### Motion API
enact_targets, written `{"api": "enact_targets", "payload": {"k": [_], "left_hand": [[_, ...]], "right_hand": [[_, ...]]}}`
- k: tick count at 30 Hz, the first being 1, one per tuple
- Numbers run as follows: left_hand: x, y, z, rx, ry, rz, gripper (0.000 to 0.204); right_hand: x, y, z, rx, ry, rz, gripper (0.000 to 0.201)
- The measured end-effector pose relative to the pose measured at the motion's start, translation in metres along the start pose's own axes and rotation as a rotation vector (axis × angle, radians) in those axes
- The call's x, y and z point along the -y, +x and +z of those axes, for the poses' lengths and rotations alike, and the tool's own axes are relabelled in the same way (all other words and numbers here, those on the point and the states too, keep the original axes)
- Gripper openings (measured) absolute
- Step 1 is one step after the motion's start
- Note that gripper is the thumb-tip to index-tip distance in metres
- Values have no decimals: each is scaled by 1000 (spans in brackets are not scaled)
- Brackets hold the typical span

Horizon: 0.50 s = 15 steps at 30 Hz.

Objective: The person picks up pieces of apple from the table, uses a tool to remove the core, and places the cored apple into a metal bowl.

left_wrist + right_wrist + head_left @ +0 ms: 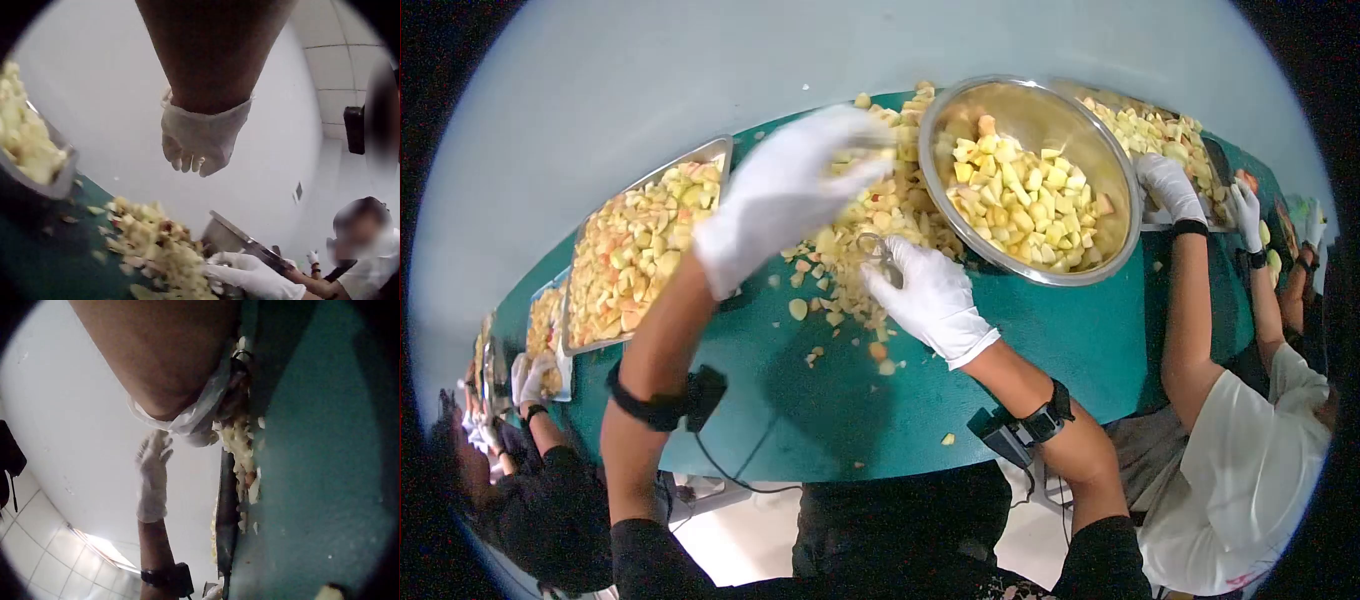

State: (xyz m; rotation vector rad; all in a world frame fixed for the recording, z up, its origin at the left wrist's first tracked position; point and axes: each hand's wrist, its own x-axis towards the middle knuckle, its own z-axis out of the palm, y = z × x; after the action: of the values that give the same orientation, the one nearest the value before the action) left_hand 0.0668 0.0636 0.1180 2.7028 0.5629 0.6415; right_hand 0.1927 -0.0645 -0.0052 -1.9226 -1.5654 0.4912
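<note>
My left hand (795, 185), white-gloved and blurred, is raised above the heap of cut pale fruit (855, 260). Its fingers are apart from the thumb, with nothing visible between them; the left wrist view shows the same hand (203, 140) against the wall, fingers hanging. At the heap's right side, my gloved right hand (935, 300) holds a small metal tool with a looped end (872, 243). Beyond that hand, a steel bowl (1135, 200) contains fruit chunks (1025, 200). The right wrist view shows the tool's loop (242, 355) partly, the fingers mostly hidden.
A metal tray (725, 150) of cut fruit stands at left, with another tray behind it. More fruit lies at right, where a neighbour's gloved hand (1170, 187) works. Loose pieces are scattered on the green table (800, 420). Other people stand on both sides.
</note>
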Motion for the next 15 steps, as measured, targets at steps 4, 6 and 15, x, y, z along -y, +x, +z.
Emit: {"api": "enact_targets", "payload": {"k": [4, 6, 15], "left_hand": [[-30, 49, 56, 81, 18, 250, 26], [-49, 78, 95, 205, 77, 483, 24], [-65, 105, 165, 435, 277, 291, 24]], "right_hand": [[-1, -1, 2, -41, 79, -53, 39], [-6, -2, 8, -112, 0, -103, 39], [-37, 3, 38, -183, 39, -316, 40]]}}
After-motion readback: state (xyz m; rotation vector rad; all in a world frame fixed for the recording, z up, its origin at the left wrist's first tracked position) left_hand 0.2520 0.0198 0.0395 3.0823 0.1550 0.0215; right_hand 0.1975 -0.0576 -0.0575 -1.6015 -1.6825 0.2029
